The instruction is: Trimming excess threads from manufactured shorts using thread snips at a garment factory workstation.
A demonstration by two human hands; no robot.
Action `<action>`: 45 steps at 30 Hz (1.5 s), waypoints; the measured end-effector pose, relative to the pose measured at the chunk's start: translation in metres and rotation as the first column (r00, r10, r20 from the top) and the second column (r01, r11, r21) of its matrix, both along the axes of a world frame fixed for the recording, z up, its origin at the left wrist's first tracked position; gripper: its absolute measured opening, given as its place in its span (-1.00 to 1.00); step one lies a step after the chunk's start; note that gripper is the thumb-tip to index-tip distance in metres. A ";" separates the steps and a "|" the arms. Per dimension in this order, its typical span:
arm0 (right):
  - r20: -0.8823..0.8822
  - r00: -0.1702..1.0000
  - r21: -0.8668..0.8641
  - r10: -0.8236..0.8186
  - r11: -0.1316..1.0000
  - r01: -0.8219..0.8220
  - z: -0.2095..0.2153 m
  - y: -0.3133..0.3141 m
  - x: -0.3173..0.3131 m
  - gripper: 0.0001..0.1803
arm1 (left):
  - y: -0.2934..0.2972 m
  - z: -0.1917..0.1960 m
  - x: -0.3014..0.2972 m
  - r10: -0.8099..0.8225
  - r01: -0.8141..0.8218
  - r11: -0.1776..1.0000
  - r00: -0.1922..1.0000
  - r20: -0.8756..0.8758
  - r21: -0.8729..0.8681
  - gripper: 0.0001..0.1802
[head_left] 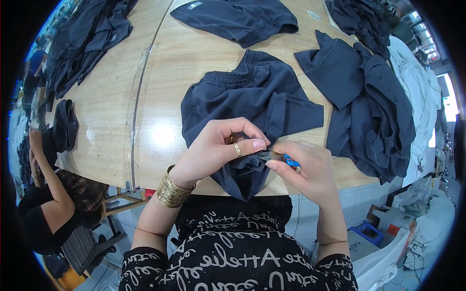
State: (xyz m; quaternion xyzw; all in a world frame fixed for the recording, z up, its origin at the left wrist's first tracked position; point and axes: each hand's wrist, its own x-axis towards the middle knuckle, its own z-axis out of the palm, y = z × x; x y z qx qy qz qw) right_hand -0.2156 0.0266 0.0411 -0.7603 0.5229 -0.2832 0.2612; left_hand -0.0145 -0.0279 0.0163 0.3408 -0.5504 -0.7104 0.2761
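Observation:
Dark navy shorts (228, 104) with a gathered elastic waistband lie on the table in front of me, the waistband toward the far side. My left hand (216, 145) pinches a bit of their fabric near the table's front edge, thumb and forefinger pressed together. In my right hand (310, 167) is a pair of thread snips (291, 161) with blue on the handle. Its metal blades point left and lie close against the pinched fabric, by my left thumb. Whether the blades touch a thread is too small to tell. Part of the shorts hangs over the edge.
Another pair of navy shorts (238, 19) lies farther back. Piles of dark garments stand at the right (376, 111) and far left (92, 39). A seam with clear tape (138, 106) crosses the wooden table (179, 63). A co-worker's arm (51, 179) is at the left edge.

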 end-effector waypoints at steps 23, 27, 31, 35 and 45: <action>0.519 0.771 0.573 -0.369 0.820 0.006 -0.022 -0.003 -0.001 -0.89 | 0.001 -0.010 0.011 0.202 -0.196 0.948 0.979 -0.004 -0.251 -0.91; 0.441 0.847 0.499 -0.298 0.865 0.045 -0.020 -0.001 0.000 -0.88 | 0.006 -0.003 0.014 0.230 -0.174 0.938 0.959 0.164 -0.299 -0.87; 0.373 0.898 0.361 -0.233 0.928 0.091 -0.017 0.005 0.000 -0.86 | 0.005 -0.004 0.015 0.224 -0.131 0.924 0.947 0.229 -0.360 -0.88; 0.320 0.932 0.260 -0.169 0.962 0.085 -0.018 0.008 -0.002 -0.83 | 0.004 -0.004 0.015 0.140 -0.144 0.962 0.990 -0.033 -0.232 -0.89; 0.287 0.940 0.196 -0.182 0.972 0.129 -0.011 0.011 -0.001 -0.86 | 0.003 -0.010 0.012 0.128 -0.141 0.980 0.987 -0.099 -0.143 -0.87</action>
